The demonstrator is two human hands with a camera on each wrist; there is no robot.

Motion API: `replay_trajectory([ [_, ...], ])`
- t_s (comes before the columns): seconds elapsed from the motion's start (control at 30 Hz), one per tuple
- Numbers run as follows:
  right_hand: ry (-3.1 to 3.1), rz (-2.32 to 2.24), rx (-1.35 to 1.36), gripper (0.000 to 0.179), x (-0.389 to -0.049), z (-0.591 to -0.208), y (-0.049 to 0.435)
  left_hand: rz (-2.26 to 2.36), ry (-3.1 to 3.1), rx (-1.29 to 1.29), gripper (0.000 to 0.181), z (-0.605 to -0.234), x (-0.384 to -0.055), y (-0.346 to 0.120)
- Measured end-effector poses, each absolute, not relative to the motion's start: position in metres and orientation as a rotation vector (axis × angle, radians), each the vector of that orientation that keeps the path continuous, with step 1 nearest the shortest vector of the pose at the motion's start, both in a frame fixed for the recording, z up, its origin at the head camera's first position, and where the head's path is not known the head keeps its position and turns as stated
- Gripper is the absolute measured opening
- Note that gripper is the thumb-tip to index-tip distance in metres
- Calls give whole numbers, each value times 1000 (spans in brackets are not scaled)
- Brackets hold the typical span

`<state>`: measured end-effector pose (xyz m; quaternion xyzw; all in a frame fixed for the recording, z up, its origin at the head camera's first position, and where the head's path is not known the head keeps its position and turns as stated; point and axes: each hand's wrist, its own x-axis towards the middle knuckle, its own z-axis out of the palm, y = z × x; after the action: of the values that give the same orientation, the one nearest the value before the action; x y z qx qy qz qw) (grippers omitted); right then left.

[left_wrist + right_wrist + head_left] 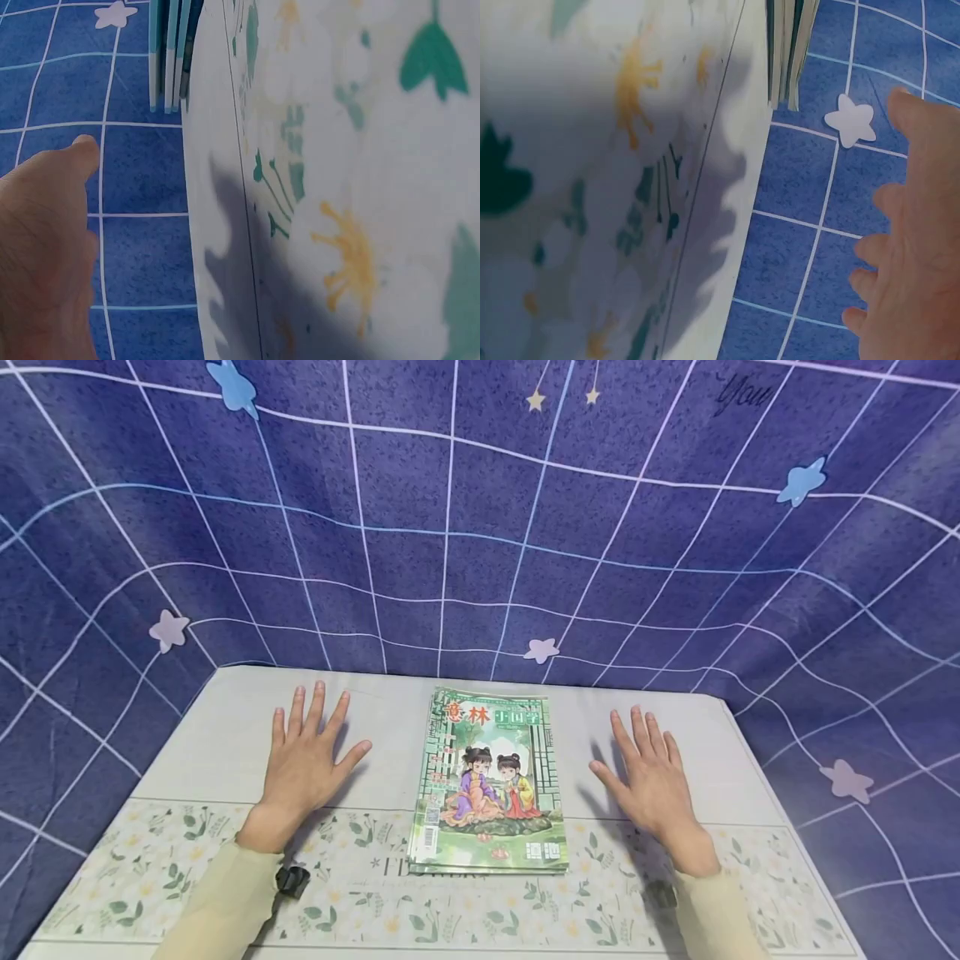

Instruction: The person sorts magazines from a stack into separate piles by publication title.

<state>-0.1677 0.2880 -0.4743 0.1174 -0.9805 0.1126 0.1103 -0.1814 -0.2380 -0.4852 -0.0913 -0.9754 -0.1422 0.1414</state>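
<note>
A stack of several magazines point(487, 785) lies in the middle of the table, the top one green with two illustrated figures and large Chinese characters on its cover. To its left, the left hand point(303, 764) is spread palm down over the table, fingers straight and holding nothing. On the other side, the right hand point(652, 781) is held the same way, apart from the stack. The left wrist view shows the stack's edges point(169, 56) beyond the left thumb. In the right wrist view, page edges point(787, 56) appear past the right hand point(919, 225).
A pale cloth with a floral band point(360, 910) covers the table. Behind and at both sides hangs a dark blue curtain point(405, 560) with a light grid and star shapes. Each wrist wears a strap; a small black device point(292, 881) shows at the left cuff.
</note>
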Motion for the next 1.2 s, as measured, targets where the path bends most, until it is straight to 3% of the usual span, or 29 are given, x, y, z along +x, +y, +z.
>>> replay_trajectory([
  [1.2, -2698, 574, 305, 80, -154, -489, 267, -636, -2809, -313, 87, -492, -167, -198],
])
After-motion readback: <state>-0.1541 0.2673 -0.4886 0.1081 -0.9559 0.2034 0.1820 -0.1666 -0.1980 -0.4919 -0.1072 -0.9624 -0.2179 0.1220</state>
